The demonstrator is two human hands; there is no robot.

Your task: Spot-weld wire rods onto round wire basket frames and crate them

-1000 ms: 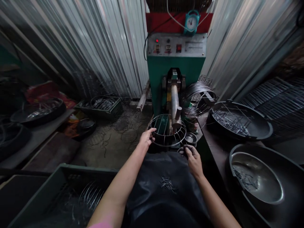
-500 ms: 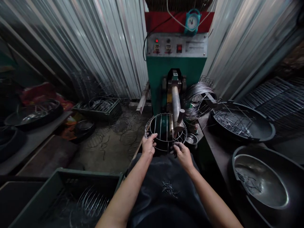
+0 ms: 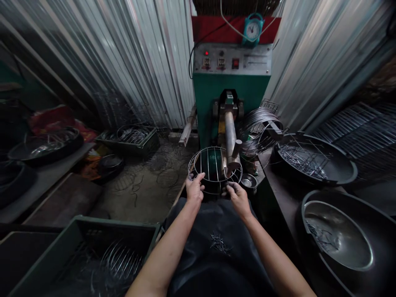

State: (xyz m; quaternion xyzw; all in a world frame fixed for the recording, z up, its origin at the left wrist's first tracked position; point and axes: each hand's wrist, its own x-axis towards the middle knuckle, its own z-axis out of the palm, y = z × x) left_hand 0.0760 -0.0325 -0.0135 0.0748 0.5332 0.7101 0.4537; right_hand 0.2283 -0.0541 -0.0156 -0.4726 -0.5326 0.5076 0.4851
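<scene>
Short wires [image 3: 219,243] sit heaped on the dark lap cover [image 3: 198,264], and beyond them the left hand [image 3: 194,189] has its grip nearly closed, clasping the round wire frame [image 3: 213,180] at its seven o'clock. The right hand [image 3: 237,196] has its grip pinched on a thin wire [image 3: 227,182] at five! The frame spreads toward one o'clock from the left grip, eleven from the right, the machine's metal arm [image 3: 230,130] beyond.
</scene>
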